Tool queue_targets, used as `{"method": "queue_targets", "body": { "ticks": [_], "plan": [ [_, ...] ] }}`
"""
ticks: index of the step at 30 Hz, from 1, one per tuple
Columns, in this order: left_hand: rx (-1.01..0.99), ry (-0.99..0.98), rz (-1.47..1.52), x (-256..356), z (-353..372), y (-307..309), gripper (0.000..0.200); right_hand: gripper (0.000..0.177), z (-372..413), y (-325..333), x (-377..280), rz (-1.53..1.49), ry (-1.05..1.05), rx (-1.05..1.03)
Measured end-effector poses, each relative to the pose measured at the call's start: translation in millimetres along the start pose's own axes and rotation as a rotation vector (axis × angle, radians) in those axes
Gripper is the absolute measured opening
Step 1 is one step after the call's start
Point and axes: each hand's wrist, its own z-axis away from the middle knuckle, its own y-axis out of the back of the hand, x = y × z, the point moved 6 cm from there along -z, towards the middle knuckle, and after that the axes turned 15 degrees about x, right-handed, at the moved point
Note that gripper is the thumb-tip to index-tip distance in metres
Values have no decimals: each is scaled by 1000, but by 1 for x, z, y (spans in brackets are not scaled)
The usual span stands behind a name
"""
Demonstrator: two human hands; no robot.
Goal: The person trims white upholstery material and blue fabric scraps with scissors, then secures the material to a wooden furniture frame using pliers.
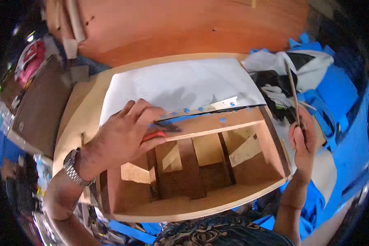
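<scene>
A wooden frame [274, 151] with crosspieces lies in front of me, its open side up. White fabric [172, 76] spreads behind its far rail. Along that rail runs a pale strip [217, 105] dotted with several small blue bits. My left hand [133, 125] is closed over the rail's left part, around a red-handled tool [153, 135] with a dark end; its exact kind is partly hidden by the fingers. Right of the frame, my right hand [302, 133] grips the lower end of a long thin stick [292, 88], which points upward and away.
The frame and fabric rest on a light wooden tabletop [71, 129]. Dark and white cloth [274, 88] and blue fabric [336, 94] are heaped at the right. A brown cabinet-like box [43, 98] stands at the left. An orange-brown panel [184, 28] rises behind.
</scene>
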Motion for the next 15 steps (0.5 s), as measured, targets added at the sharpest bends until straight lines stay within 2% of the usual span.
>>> {"method": "queue_targets", "body": {
  "ticks": [2,5,7,9,11,13,14,15],
  "plan": [
    [26,-121,89,-17,0,-2,43,44,38,-12,-40,-38,-110,-5],
    [88,-355,217,-51,2,18,38,45,89,-33,-80,49,-92,255],
    [173,-160,439,-112,-4,27,33,44,121,-46,-104,103,-103,394],
    [411,274,566,-204,-26,12,29,44,149,-49,-89,255,91,516],
    [392,349,621,-250,-51,-7,32,43,165,-47,-71,276,233,634],
    [286,283,574,-268,-51,-50,34,43,168,-46,-63,364,389,762],
    [241,248,543,-268,-54,-59,35,42,162,-46,-65,346,413,799],
    [261,310,541,-246,-47,-45,33,42,156,-46,-67,328,437,835]
  ]
}}
